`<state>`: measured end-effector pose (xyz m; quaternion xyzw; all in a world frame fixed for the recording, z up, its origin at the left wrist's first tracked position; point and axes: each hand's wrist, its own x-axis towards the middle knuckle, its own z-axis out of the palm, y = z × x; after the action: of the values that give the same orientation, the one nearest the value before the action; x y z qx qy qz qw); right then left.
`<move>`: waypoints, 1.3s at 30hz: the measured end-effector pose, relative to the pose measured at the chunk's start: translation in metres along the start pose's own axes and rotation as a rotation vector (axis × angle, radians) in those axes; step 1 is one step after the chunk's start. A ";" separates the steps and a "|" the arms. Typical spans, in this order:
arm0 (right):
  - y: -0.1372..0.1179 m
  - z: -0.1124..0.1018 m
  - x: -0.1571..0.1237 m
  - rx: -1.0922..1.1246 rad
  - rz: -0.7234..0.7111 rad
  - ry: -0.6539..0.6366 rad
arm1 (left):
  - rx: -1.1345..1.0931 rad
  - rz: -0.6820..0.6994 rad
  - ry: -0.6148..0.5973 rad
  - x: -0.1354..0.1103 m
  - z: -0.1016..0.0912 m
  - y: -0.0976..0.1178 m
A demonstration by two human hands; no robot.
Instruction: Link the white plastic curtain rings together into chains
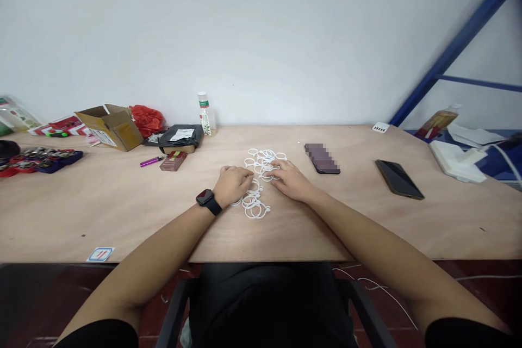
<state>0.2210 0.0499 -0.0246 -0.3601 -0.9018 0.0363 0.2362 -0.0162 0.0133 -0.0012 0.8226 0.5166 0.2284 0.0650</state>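
Several thin white plastic rings (256,211), some with a small knob on the rim, lie in a loose heap on the wooden table. My left hand (233,184), with a black smartwatch (207,201) on its wrist, rests at the left side of the nearer rings and partly covers some. Its fingers point right, loosely bent, with no ring visibly gripped. From the right, my right hand (290,180) reaches into the farther rings (267,155). Its fingers are apart and touch rings; the fingertips partly hide what lies under them.
Right of the rings lie a phone (322,159), a second phone (399,179) and a white power strip (457,160). To the left are a lighter (150,161), a dark red small box (173,161), a black package (181,137), a bottle (206,114) and an open carton (112,128).
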 end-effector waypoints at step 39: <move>-0.024 -0.013 -0.002 0.572 0.163 0.068 | -0.227 0.322 0.139 -0.003 0.000 0.002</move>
<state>0.2128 0.0293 -0.0086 -0.3513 -0.8146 0.2959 0.3543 -0.0153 0.0099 -0.0014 0.8642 0.3526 0.3489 0.0841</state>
